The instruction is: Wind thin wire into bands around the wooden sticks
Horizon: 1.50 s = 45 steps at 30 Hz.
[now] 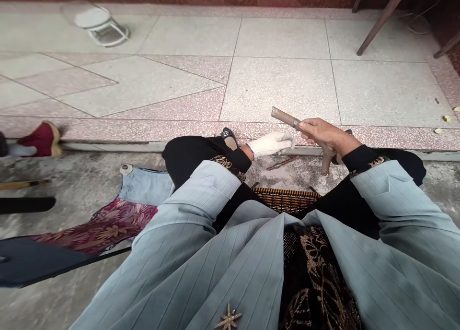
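My right hand (318, 132), bare, is closed around a bent wooden stick (283, 117). A band of thin wire is wrapped around the stick just past my fingertips. One end points up and left over the pink step edge; the other bends down toward the ground by my right foot. My left hand (271, 144), in a white knitted glove, is just left of the stick and apart from it. Its fingers are curled together at the tips, and whatever they may pinch is too small to make out. Below them a thin reddish rod (282, 162) lies on the concrete.
Under me is a woven seat (287, 199). A terrazzo step (280, 90) runs in front, with a white stool (102, 23) at back left. Brown furniture legs (383, 20) stand at back right. At left are a folding chair with patterned cloth (118, 224) and another person's red shoe (41, 139).
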Available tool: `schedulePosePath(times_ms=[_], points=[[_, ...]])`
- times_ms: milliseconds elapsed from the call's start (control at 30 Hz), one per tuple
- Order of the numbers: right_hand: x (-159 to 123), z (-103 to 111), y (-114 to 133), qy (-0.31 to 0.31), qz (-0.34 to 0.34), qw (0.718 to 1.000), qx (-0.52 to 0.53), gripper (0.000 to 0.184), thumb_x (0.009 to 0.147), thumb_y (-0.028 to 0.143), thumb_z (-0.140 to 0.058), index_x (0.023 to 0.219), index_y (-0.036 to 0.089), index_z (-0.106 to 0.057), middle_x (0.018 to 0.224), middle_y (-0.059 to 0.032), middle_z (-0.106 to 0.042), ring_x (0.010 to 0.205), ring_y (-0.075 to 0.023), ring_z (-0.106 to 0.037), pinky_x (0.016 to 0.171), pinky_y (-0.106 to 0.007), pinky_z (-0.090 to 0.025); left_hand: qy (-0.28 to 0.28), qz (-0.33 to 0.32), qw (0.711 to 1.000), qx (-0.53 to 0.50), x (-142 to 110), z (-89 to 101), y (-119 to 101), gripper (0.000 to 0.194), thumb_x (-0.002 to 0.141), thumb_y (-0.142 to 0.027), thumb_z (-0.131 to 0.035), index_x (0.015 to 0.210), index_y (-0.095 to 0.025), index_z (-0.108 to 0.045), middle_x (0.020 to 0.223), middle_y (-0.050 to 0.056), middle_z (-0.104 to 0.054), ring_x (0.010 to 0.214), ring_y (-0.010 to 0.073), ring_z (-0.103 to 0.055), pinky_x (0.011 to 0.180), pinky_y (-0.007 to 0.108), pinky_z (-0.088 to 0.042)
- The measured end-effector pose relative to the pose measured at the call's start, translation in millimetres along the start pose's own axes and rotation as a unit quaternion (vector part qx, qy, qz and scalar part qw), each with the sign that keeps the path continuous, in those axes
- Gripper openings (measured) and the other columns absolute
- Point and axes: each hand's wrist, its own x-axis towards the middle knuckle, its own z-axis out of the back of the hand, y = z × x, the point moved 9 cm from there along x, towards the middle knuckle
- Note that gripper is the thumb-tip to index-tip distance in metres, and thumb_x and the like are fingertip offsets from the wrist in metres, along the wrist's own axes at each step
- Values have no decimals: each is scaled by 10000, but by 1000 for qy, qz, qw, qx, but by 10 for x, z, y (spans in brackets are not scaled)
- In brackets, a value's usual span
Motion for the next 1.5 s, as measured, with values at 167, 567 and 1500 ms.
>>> schedulePosePath(times_ms=[167, 567, 1500], points=[[-211, -155, 30, 50, 47, 997, -18, 354, 977, 512, -495, 801, 205, -497, 607, 33, -440, 457, -82, -370, 457, -235, -303, -72, 26, 991, 106, -73, 26, 106, 315, 931, -410, -453, 918, -155, -638, 716, 4, -567, 633, 119, -504, 632, 251, -383], [-159, -150, -215, -11, -18, 874, -485, 378, 900, 542, -575, 959, 180, -665, 970, -142, -682, 859, -250, -605, 650, -313, -375, -173, 18, 983, -53, -468, 68, -44, 298, 878, -398, -494, 947, -140, -626, 773, -8, -545, 628, 90, -485, 609, 221, -444], [-282, -187, -191, 71, 13, 895, -440, 182, 917, 366, -611, 955, 205, -685, 949, -96, -689, 831, -221, -594, 670, -303, -375, -206, 55, 976, 39, -347, 342, -130, 221, 880, -305, -450, 914, -171, -622, 585, -52, -372, 506, 96, -346, 487, 232, -282]])
